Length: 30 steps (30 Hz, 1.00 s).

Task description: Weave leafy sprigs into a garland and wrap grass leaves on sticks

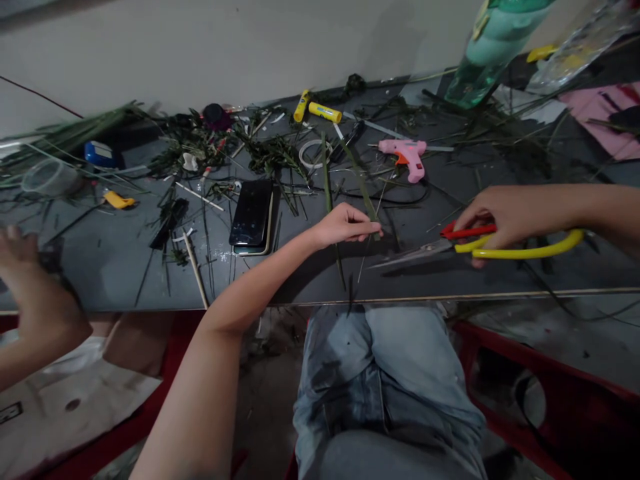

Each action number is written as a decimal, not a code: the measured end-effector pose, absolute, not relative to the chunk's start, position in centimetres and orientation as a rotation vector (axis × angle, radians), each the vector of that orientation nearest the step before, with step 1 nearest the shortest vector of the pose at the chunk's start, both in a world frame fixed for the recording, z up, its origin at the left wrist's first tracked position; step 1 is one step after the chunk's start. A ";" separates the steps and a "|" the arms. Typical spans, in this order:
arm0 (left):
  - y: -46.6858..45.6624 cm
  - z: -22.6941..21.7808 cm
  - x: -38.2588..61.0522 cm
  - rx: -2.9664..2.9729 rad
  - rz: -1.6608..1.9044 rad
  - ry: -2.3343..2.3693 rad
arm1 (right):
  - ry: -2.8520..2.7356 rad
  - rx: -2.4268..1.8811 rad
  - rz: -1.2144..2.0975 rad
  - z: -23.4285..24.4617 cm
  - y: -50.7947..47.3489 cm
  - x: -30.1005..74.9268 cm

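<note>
My left hand (345, 225) is closed in a pinch on a long green leaf strip (361, 183) that lies across the dark grey table (125, 267). My right hand (500, 217) grips scissors (480, 243) with red and yellow handles; their blades rest on the table and point left toward the leaf strip. The two hands are a short way apart near the table's front edge.
A black phone (251, 215) lies left of my left hand. A pink glue gun (407, 157), tape ring (314, 153), yellow tubes (324, 111), a green bottle (487, 53) and scattered leaves lie further back. Another person's hand (30, 293) is at the far left. Red stools stand below.
</note>
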<state>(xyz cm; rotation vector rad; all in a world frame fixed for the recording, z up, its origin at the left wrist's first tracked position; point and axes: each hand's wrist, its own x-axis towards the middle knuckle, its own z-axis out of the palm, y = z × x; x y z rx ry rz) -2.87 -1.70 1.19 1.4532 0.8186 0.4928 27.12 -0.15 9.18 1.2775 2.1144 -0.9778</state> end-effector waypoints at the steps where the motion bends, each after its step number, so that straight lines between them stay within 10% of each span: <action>1: -1.6 1.1 -2.9 1.436 0.508 0.831 | 2.123 1.296 -0.984 9.0 0.1 27.9; 6: -1.3 0.5 -3.0 1.366 0.607 0.795 | 2.103 1.639 -0.881 8.0 0.9 32.9; 13: -1.2 0.3 -2.4 1.344 0.644 0.811 | 1.517 2.527 0.119 4.3 -0.8 33.5; 21: -1.7 -0.5 -1.6 1.403 0.641 0.725 | 2.432 2.301 0.309 4.3 -2.8 29.2; 30: -2.4 -0.1 -2.2 1.355 0.570 0.695 | 3.680 0.898 -0.091 2.4 -0.5 19.2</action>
